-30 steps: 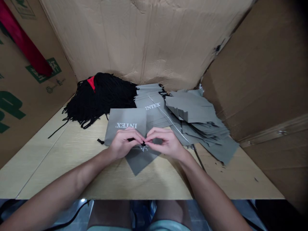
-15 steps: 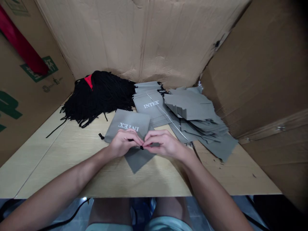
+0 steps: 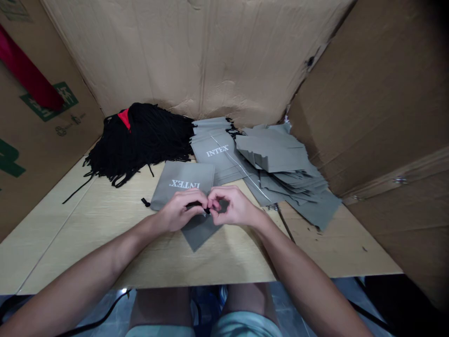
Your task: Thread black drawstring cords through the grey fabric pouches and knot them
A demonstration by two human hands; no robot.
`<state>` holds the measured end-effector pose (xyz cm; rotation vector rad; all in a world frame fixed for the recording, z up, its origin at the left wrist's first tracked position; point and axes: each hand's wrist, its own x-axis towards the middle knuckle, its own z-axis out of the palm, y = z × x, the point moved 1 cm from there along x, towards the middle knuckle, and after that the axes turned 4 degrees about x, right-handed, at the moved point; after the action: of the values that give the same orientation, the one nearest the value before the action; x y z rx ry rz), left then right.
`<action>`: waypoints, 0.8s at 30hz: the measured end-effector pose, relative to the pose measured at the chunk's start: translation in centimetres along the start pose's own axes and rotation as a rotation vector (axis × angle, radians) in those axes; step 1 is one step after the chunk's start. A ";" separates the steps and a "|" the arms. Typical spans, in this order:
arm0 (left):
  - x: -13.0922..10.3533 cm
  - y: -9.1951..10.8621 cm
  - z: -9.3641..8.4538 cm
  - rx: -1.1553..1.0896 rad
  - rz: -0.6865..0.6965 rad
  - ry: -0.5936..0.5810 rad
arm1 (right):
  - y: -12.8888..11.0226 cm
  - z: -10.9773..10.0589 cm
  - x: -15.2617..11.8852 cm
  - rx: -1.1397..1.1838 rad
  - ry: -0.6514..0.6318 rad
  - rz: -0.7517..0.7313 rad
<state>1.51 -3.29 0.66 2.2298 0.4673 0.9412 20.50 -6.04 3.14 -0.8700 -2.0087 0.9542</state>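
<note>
Surface: a pale wooden table (image 3: 87, 206), with cardboard panels (image 3: 157, 51) behind and at both sides. The gray pouch (image 3: 182, 173), taken as landmark, lay on the table, its white INTEX lettering upside down to the wearer.

Left hand (image 3: 182, 208) was over the pouch's near edge, thumb and fingers pinched together on a black cord (image 3: 207, 211) by its near right corner. Right hand (image 3: 233, 205) was just right of the pouch, thumb and forefinger curled, tips close to the same cord — could not tell whether they had hold of it.

A knotted cord end (image 3: 145, 202) stuck out left of the pouch. A second gray piece (image 3: 196, 236) showed one corner on its near side. Beyond the pouch, leftward: a heap of black cords (image 3: 147, 135) with a red tag (image 3: 124, 119). Beyond, rightward: printed pouches (image 3: 213, 157) — and, farther right, a loose gray stack (image 3: 277, 157).
</note>
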 end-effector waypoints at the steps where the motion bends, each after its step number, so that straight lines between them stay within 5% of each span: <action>1: 0.0 0.1 0.0 0.000 0.015 0.000 | 0.1 0.1 0.0 0.048 0.014 0.044; 6: 0.1 0.1 -0.2 0.000 0.044 0.005 | 0.7 0.5 0.2 0.274 0.053 0.190; 13: 0.0 -0.4 -0.5 -0.030 0.033 -0.050 | 1.5 1.0 0.5 0.378 0.059 0.211; 24: -0.3 -0.9 -0.3 -0.015 -0.092 -0.119 | 0.7 -0.1 0.2 -0.072 -0.062 -0.047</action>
<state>1.02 -2.65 0.01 2.2166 0.5023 0.7581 20.66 -5.47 2.68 -0.8375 -2.1186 0.8979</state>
